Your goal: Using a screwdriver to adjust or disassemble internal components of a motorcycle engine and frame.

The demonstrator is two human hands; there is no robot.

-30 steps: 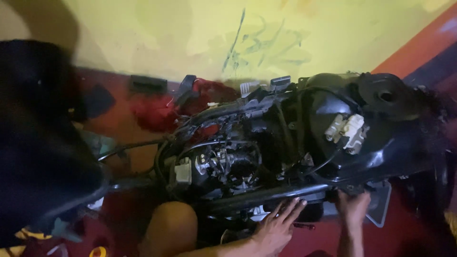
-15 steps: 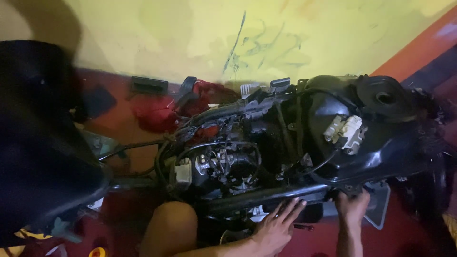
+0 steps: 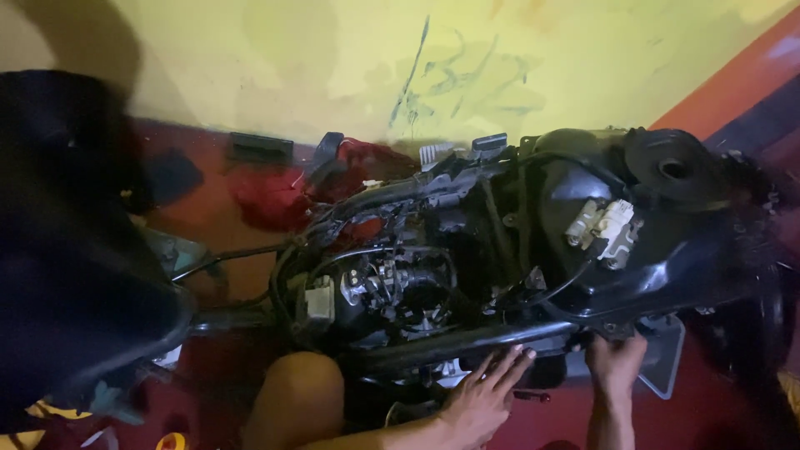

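A stripped motor scooter lies across the view, its black frame tube (image 3: 467, 343) running along the near side. My left hand (image 3: 483, 392) rests flat against that tube with fingers spread. My right hand (image 3: 615, 362) reaches up under the black rear body shell (image 3: 667, 267), fingers curled on its lower edge beside a grey panel (image 3: 662, 358). The exposed engine (image 3: 400, 287) sits in the middle, with white connectors (image 3: 604, 225) on the black tank to the right. My bare knee (image 3: 292, 400) is in front of the engine.
A large dark blurred shape (image 3: 75, 250) fills the left. A red cloth (image 3: 267, 196) and a small black part (image 3: 260, 148) lie on the red floor by the yellow wall (image 3: 375, 58). A small tool (image 3: 533, 396) lies near my left hand.
Nearly nothing has moved; my right hand has shifted slightly higher under the rear shell, and my left hand stays on the frame tube.
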